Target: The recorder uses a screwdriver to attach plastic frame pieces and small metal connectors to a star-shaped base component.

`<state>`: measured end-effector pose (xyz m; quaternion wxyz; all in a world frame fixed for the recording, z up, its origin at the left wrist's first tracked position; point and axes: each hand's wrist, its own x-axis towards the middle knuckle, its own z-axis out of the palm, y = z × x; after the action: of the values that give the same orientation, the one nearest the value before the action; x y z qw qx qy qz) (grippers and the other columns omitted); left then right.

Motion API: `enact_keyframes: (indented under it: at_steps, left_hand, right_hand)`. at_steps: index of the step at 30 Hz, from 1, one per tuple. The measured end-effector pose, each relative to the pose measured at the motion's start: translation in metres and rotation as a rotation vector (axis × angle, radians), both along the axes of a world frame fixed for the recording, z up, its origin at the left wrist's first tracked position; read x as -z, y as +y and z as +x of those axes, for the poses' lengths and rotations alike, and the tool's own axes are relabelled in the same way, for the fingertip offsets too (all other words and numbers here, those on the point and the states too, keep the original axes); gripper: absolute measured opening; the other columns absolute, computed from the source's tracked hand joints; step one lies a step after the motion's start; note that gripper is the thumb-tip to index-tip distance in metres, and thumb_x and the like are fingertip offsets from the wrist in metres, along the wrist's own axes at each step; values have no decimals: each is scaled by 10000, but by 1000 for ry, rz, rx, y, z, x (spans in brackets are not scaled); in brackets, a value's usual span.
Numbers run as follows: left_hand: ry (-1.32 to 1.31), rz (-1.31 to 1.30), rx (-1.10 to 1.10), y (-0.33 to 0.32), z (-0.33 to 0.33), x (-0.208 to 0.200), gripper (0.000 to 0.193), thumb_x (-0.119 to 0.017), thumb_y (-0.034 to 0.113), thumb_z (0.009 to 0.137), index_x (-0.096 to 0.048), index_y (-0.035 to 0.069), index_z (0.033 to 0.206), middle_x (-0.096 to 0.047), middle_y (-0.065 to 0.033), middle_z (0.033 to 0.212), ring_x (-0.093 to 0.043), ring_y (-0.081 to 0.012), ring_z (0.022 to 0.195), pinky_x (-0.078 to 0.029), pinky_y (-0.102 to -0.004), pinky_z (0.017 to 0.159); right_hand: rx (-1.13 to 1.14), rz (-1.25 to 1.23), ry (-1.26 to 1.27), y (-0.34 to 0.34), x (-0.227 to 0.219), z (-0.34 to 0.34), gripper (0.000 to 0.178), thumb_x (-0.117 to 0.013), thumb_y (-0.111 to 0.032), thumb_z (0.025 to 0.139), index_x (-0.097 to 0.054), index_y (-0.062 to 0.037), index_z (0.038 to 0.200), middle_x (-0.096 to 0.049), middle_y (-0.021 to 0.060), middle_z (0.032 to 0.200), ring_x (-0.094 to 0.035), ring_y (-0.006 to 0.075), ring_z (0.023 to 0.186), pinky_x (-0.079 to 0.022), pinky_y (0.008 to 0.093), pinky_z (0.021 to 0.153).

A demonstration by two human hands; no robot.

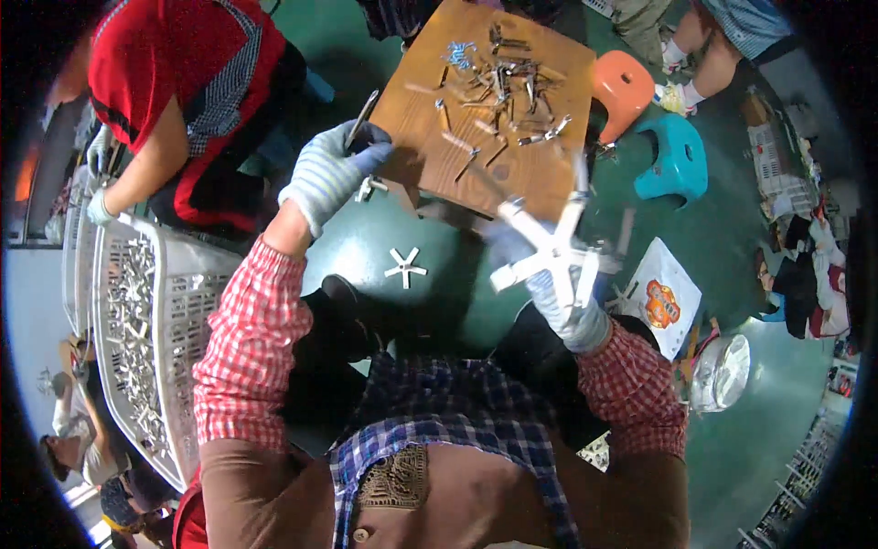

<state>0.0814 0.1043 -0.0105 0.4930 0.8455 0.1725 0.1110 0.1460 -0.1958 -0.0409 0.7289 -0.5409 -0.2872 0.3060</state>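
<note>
My left hand (334,174), in a striped knit glove, is closed around a slim, dark metal strip (363,119) that points up beside the wooden table's left edge. My right hand (565,297), gloved too, grips a white star-shaped part (553,249) with several arms; motion smears it and part of the fingers. A similar white star part (405,266) lies on the green floor between my hands. On the low wooden table (412,101) are scattered metal and brownish strips (512,82) and a small heap of blue pieces (460,55).
White plastic baskets (169,339) full of small pale parts stand at my left, where a person in red (151,69) works. An orange stool (624,91) and a teal stool (674,160) stand right of the table. A white printed bag (663,293) lies near my right hand.
</note>
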Motion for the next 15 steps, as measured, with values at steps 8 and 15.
enact_keyframes:
  at_steps: [8, 15]
  left_hand:
    - [68, 608, -11, -5, 72, 0, 209, -659, 222, 819, -696, 154, 1013, -664, -133, 979, -637, -309, 941, -498, -375, 821]
    - [250, 786, 30, -18, 101, 2, 251, -628, 237, 855, -669, 209, 1101, -594, -138, 1122, -611, -332, 984, -498, -415, 841]
  right_hand:
    - [289, -183, 8, -4, 0, 16, 540, -604, -346, 925, -475, -17, 1334, -643, 52, 977, -593, 68, 783, -423, 170, 590]
    - [461, -357, -572, -8, -3, 20, 482, -592, -359, 931, -541, -14, 1264, -679, 52, 943, -630, 88, 724, -492, 207, 617]
